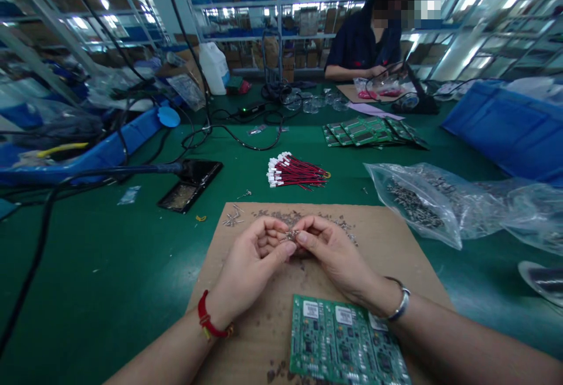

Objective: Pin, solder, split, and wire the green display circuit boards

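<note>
Above a brown cardboard sheet (pixel 246 326), my two hands meet fingertip to fingertip. Small metal pieces (pixel 291 235), too tiny to name, sit between them. My left hand (pixel 264 250) is curled with its thumb against these pieces. Thumb and fingers of my right hand (pixel 323 244) pinch at the same pieces. Below the right wrist lies a green circuit board panel (pixel 343 344) with white labels, partly covered by the forearm. More small metal parts (pixel 345 230) are scattered behind my hands, and a few silvery pins (pixel 233 215) lie at the sheet's far left corner.
Red-and-black wires with white connectors (pixel 299 171) lie beyond the cardboard. Plastic bags of metal parts (pixel 417 197) and a blue bin (pixel 505 121) are right; a soldering iron stand (pixel 191 186) is left. Stacked circuit boards (pixel 369 131) lie farther back, near a seated co-worker (pixel 365 45).
</note>
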The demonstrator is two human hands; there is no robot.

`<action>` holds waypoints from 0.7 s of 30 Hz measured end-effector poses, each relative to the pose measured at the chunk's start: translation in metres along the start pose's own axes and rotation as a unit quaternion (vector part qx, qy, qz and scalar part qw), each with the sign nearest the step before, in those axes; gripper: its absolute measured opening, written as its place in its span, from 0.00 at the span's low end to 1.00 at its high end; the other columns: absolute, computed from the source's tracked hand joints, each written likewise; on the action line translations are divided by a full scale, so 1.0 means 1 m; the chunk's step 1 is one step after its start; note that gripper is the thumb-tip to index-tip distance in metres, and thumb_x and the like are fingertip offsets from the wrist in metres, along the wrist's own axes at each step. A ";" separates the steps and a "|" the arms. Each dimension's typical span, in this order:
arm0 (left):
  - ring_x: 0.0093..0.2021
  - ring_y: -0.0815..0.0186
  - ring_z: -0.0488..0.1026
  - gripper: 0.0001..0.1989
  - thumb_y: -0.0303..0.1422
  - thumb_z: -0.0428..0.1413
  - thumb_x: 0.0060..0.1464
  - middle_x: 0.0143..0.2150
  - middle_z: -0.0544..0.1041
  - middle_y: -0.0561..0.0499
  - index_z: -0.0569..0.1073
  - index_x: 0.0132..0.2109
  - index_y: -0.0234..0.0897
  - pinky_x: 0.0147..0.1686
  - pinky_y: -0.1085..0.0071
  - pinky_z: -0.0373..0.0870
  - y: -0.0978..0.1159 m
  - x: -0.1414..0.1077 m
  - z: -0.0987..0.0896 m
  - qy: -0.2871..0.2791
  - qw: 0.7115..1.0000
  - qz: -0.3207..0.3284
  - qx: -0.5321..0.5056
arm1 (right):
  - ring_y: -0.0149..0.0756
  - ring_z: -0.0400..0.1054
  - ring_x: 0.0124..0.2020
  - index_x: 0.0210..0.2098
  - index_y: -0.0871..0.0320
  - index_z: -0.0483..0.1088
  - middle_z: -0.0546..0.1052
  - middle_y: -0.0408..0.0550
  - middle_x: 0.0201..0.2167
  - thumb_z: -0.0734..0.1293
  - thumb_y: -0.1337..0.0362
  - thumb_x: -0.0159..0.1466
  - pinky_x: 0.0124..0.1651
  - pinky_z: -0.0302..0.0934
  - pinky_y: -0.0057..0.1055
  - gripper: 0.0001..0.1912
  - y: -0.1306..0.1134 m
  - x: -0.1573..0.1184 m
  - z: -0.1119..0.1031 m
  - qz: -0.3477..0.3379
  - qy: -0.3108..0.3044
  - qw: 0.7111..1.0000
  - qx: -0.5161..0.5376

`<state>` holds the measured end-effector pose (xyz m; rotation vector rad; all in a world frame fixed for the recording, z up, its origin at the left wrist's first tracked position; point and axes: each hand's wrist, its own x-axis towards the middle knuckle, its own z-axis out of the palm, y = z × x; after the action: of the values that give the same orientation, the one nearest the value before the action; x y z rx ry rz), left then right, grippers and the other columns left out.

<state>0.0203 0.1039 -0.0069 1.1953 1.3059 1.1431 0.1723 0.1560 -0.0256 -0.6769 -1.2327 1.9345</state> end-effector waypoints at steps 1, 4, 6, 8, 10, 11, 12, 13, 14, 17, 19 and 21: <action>0.32 0.72 0.72 0.10 0.34 0.59 0.51 0.32 0.73 0.56 0.66 0.39 0.38 0.33 0.76 0.70 -0.001 0.000 0.000 0.010 1.000 0.006 0.008 | 0.26 0.66 0.30 0.34 0.58 0.69 0.72 0.41 0.29 0.69 0.60 0.59 0.35 0.60 0.26 0.09 0.000 0.000 0.001 0.003 -0.003 1.000 0.000; 0.30 0.71 0.72 0.07 0.34 0.58 0.52 0.30 0.74 0.55 0.68 0.35 0.37 0.31 0.76 0.69 -0.002 0.000 0.002 0.023 0.999 0.021 0.045 | 0.27 0.67 0.31 0.34 0.58 0.69 0.72 0.42 0.29 0.70 0.60 0.58 0.37 0.61 0.27 0.09 0.000 -0.001 0.002 0.002 -0.009 1.000 -0.003; 0.29 0.71 0.72 0.06 0.34 0.56 0.54 0.28 0.74 0.55 0.70 0.34 0.36 0.29 0.75 0.68 -0.002 0.000 0.002 0.022 0.997 0.032 0.072 | 0.28 0.67 0.32 0.35 0.58 0.68 0.72 0.42 0.30 0.69 0.59 0.59 0.37 0.62 0.28 0.10 0.001 -0.002 0.002 -0.005 -0.006 1.000 -0.022; 0.28 0.70 0.72 0.06 0.35 0.54 0.56 0.28 0.74 0.54 0.71 0.34 0.37 0.29 0.75 0.68 -0.001 -0.001 0.003 0.023 0.994 0.046 0.100 | 0.30 0.66 0.32 0.35 0.58 0.68 0.71 0.43 0.30 0.68 0.57 0.59 0.37 0.62 0.30 0.11 0.002 -0.003 0.001 -0.012 -0.001 0.999 -0.047; 0.28 0.70 0.72 0.08 0.36 0.52 0.57 0.28 0.74 0.54 0.71 0.34 0.38 0.28 0.74 0.66 0.000 -0.002 0.003 0.031 0.989 0.064 0.133 | 0.31 0.66 0.33 0.36 0.57 0.67 0.70 0.44 0.31 0.68 0.56 0.60 0.38 0.62 0.31 0.11 0.003 -0.003 0.001 -0.016 0.003 0.998 -0.057; 0.28 0.70 0.71 0.08 0.36 0.52 0.57 0.27 0.73 0.55 0.71 0.34 0.38 0.28 0.74 0.65 0.000 -0.003 0.002 0.037 0.985 0.074 0.150 | 0.31 0.66 0.33 0.36 0.57 0.67 0.70 0.44 0.31 0.68 0.56 0.60 0.39 0.62 0.31 0.12 0.003 -0.003 0.001 -0.017 0.004 0.998 -0.056; 0.28 0.69 0.70 0.08 0.36 0.52 0.58 0.26 0.73 0.55 0.71 0.33 0.38 0.29 0.73 0.65 0.000 -0.004 0.002 0.043 0.981 0.084 0.167 | 0.31 0.65 0.33 0.36 0.57 0.67 0.69 0.44 0.31 0.68 0.56 0.59 0.39 0.62 0.31 0.12 0.004 -0.003 0.001 -0.018 0.004 0.998 -0.053; 0.28 0.69 0.70 0.09 0.36 0.51 0.58 0.25 0.72 0.55 0.71 0.33 0.38 0.29 0.73 0.64 0.000 -0.005 0.002 0.047 0.978 0.093 0.181 | 0.31 0.65 0.33 0.36 0.57 0.66 0.69 0.43 0.31 0.68 0.56 0.59 0.39 0.62 0.31 0.12 0.004 -0.003 0.002 -0.019 0.004 0.999 -0.051; 0.28 0.69 0.69 0.09 0.36 0.51 0.58 0.25 0.72 0.55 0.71 0.32 0.39 0.29 0.73 0.63 0.000 -0.005 0.001 0.048 0.975 0.100 0.191 | 0.31 0.65 0.33 0.36 0.57 0.66 0.69 0.43 0.31 0.68 0.56 0.59 0.38 0.62 0.31 0.13 0.004 -0.003 0.002 -0.020 0.002 0.998 -0.051; 0.27 0.69 0.68 0.13 0.37 0.48 0.60 0.25 0.71 0.54 0.70 0.30 0.39 0.29 0.73 0.62 0.000 -0.005 0.002 0.047 0.972 0.109 0.203 | 0.30 0.64 0.31 0.35 0.57 0.66 0.68 0.42 0.29 0.69 0.55 0.58 0.35 0.61 0.29 0.13 0.002 -0.003 0.004 -0.025 0.001 0.997 -0.073; 0.25 0.69 0.67 0.15 0.39 0.48 0.60 0.24 0.70 0.54 0.69 0.28 0.38 0.27 0.73 0.62 -0.001 -0.004 0.002 0.044 0.974 0.101 0.197 | 0.30 0.63 0.31 0.35 0.57 0.66 0.68 0.42 0.29 0.68 0.55 0.58 0.35 0.60 0.28 0.13 0.001 -0.004 0.004 -0.037 0.005 0.995 -0.095; 0.22 0.71 0.65 0.17 0.41 0.46 0.60 0.21 0.68 0.55 0.68 0.27 0.38 0.24 0.74 0.60 -0.004 -0.002 0.004 0.034 0.981 0.078 0.175 | 0.31 0.64 0.32 0.35 0.57 0.66 0.68 0.42 0.30 0.68 0.55 0.59 0.36 0.60 0.28 0.13 0.001 -0.004 0.004 -0.054 0.010 0.992 -0.111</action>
<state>0.0239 0.1017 -0.0106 1.5490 1.5308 1.1010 0.1712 0.1504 -0.0242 -0.7226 -1.4554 1.7144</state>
